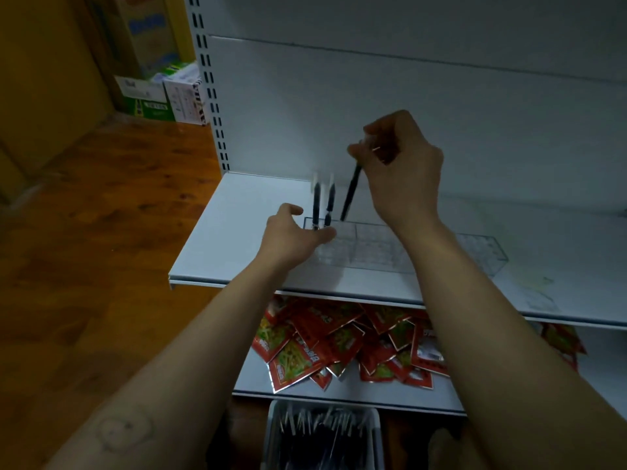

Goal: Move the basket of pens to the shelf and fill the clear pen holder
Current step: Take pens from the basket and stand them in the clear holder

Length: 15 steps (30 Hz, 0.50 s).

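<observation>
A clear pen holder lies along the white shelf. Two dark pens stand upright in its left end. My left hand cups that left end, thumb and fingers round its corner. My right hand is raised above the holder and pinches a dark pen by its top; the pen tilts, tip at the holder's rim. A white basket of pens sits low at the bottom edge, below the shelves.
Red snack packets lie heaped on the lower shelf. The white back panel rises behind the holder. Wooden floor spreads to the left, with cartons stacked at the far corner.
</observation>
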### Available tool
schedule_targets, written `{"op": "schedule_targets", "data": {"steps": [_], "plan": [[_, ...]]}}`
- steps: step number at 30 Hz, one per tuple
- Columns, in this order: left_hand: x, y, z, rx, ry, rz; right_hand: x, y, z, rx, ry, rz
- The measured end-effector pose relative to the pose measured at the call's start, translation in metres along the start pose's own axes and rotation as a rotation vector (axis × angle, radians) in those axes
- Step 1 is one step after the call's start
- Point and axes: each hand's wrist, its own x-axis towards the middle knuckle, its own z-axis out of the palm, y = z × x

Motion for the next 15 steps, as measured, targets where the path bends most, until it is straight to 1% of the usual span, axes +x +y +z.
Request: {"op": "schedule_targets", "data": {"steps": [3, 6, 11, 15], "plan": [[0.008, 0.003, -0.001, 0.028, -0.052, 0.005, 0.0, 0.012, 0.005, 0.009, 0.03, 0.012], [0.009, 0.003, -0.002, 0.029, -0.073, 0.01, -0.001, 0.017, 0.008, 0.094, 0.08, 0.058], [0.008, 0.005, 0.0, -0.016, -0.071, -0.004, -0.001, 0.016, 0.002, 0.007, 0.043, -0.023], [0.006, 0.006, -0.001, -0.032, -0.074, -0.004, -0.002, 0.025, -0.01, 0.01, 0.058, 0.03]]}}
